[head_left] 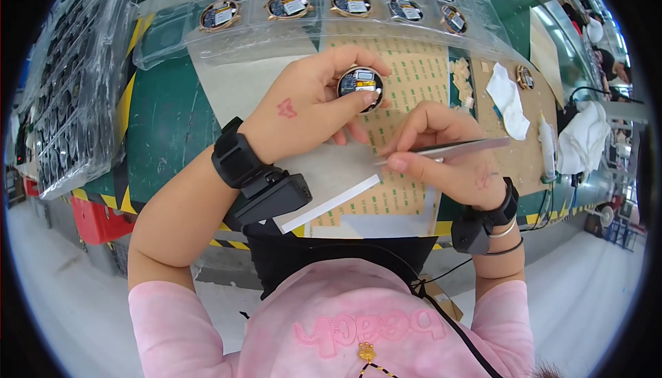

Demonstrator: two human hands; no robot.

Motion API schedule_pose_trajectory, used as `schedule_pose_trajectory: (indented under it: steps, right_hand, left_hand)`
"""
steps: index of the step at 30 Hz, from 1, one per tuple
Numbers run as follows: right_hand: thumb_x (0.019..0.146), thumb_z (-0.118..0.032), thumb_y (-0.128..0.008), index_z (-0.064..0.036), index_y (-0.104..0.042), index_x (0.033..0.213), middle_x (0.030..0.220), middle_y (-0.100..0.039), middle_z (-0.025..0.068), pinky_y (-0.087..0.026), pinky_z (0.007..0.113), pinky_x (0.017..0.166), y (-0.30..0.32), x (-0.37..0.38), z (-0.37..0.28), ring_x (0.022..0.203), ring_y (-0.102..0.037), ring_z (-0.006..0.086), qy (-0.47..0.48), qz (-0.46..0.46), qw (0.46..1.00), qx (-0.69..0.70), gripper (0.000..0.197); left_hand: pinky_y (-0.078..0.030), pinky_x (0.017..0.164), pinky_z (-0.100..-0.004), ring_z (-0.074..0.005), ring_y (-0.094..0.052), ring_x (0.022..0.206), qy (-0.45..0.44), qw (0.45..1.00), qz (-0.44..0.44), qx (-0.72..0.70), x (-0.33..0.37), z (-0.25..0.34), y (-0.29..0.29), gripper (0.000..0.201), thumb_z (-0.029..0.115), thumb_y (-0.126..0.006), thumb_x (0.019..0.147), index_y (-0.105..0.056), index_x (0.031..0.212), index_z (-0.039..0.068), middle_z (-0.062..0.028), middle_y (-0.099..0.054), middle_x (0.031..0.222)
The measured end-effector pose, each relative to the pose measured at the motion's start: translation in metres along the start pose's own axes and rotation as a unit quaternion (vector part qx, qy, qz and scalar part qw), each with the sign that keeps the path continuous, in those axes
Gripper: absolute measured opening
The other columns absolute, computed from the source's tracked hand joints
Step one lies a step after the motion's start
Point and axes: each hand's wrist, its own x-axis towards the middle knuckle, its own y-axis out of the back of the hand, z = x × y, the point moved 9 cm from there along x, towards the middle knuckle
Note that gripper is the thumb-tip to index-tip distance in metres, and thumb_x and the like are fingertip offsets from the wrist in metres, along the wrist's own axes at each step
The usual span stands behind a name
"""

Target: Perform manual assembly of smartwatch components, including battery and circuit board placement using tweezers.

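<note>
The green desk (162, 119) carries a clear plastic tray (169, 41) of open round watch bodies toward its far edge. A tan printed sheet (422, 67), partly over a pale grey sheet (234, 88), reaches toward the desk's near edge; a brown board (531, 154) lies toward its right end.

Above the sheets, the left hand (300, 98) pinches one watch body between thumb and fingers, its inner parts facing up. The right hand (460, 170) pinches what look like tweezers (477, 147), their tips just nearer the person than the watch body (352, 82) and apart from it; whether they grip anything is too small to tell. A white strip (331, 203) lies near the desk's near edge, small tan squares (460, 83) by the board's left edge.

The step in hand seems to be fine tweezer work on the held watch body. The next move would call for a steady left hand, face level, and tips guided lightly, clear of the exposed parts.
</note>
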Motion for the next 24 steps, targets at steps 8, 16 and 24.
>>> schedule_pose_trajectory:
  steps: [8,16,24]
  right_hand:
    - [0.075,0.0,-0.072,-0.003,-0.054,0.083,0.087,-0.064,0.0102,-0.05,0.025,0.07,0.009,-0.042,0.014,0.079,-0.064,0.0159,0.078,0.11,0.987,-0.086,0.02]
    - [0.068,-0.003,-0.078,-0.0056,-0.059,0.081,0.086,-0.067,0.012,-0.053,0.028,0.064,-0.015,-0.048,-0.013,0.075,-0.067,0.0218,0.279,0.083,0.906,-0.307,0.023]
    - [0.066,-0.003,-0.078,-0.0063,-0.06,0.082,0.088,-0.067,0.0099,-0.054,0.027,0.059,-0.026,-0.055,-0.014,0.072,-0.067,0.0222,0.349,0.073,0.85,-0.387,0.024]
  left_hand:
    - [-0.049,0.051,-0.0217,-0.0118,-0.067,0.065,-0.032,0.995,-0.011,0.09,-0.003,-0.004,-0.008,0.024,0.002,-0.052,0.088,-0.053,0.111,0.005,-0.0081,-0.065,0.084]
    - [-0.048,0.055,-0.018,-0.0085,-0.066,0.071,-0.011,0.993,-0.026,0.114,-0.002,-0.005,-0.01,0.027,0.004,-0.051,0.09,-0.053,0.117,0.006,-0.0073,-0.066,0.097]
    - [-0.048,0.056,-0.0179,-0.0079,-0.066,0.071,-0.015,0.992,-0.023,0.124,-0.003,-0.005,-0.01,0.027,0.004,-0.051,0.09,-0.052,0.117,0.006,-0.0077,-0.067,0.096]
